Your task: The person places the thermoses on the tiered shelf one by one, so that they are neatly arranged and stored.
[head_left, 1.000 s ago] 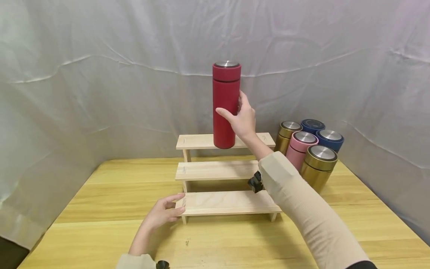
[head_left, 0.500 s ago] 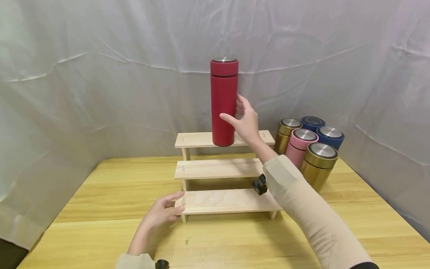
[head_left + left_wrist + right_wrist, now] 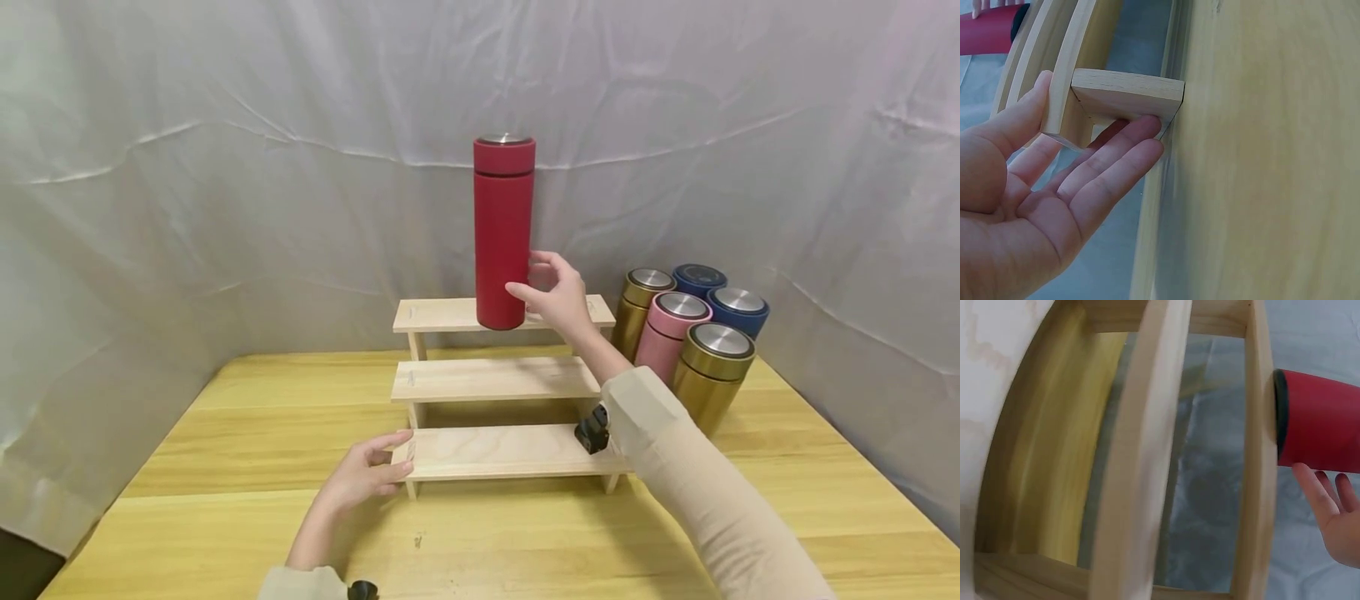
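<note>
A red thermos flask (image 3: 502,233) with a steel-topped lid stands upright on the top board of a three-tier wooden display stand (image 3: 502,379). My right hand (image 3: 558,296) is at the flask's lower right side, thumb in front. In the right wrist view, the fingertips of this hand (image 3: 1335,515) touch or nearly touch the flask's side (image 3: 1322,422) near its dark base, without wrapping round it. My left hand (image 3: 360,475) holds the left end of the lowest board. In the left wrist view, this hand's thumb and fingers (image 3: 1116,169) lie on either side of the board end and by its leg.
Right of the stand, a group of shorter flasks stands on the wooden table (image 3: 225,467): gold (image 3: 708,383), pink (image 3: 667,333), another gold one (image 3: 637,308) and two blue (image 3: 738,308). A grey cloth (image 3: 300,208) hangs behind and at the sides.
My right hand has slid down the red flask and slightly right, its fingers now lower on the side. The flask stays over the top board. The left hand keeps its place.
</note>
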A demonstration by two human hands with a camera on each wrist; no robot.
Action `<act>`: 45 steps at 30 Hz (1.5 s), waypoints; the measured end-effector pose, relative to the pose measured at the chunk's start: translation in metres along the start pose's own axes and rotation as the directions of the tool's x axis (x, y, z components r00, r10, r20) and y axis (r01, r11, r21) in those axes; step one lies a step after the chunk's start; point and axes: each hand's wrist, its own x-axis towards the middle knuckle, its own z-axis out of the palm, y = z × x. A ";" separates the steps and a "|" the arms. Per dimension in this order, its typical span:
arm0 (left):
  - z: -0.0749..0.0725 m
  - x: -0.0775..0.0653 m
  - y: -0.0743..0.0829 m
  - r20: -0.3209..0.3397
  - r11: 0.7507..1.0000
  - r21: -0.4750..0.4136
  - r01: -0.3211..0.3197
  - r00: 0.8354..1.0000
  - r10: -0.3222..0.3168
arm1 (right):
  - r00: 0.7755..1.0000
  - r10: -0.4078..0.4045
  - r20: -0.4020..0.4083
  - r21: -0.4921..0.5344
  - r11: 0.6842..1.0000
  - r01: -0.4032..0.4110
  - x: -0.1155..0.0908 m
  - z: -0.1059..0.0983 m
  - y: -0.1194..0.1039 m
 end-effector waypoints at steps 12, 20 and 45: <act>0.000 -0.001 -0.001 -0.008 1.000 0.003 0.007 1.000 -0.007 | 1.000 0.019 0.010 0.110 0.994 -0.020 0.000 0.011 0.006; 0.000 0.000 -0.002 0.001 1.000 0.008 -0.016 1.000 0.016 | 1.000 -0.017 -0.012 0.044 0.999 0.018 0.004 0.037 0.008; 0.001 0.000 -0.001 -0.003 1.000 0.003 -0.005 1.000 0.005 | 0.997 -0.074 0.028 0.038 0.997 0.073 -0.007 0.067 0.003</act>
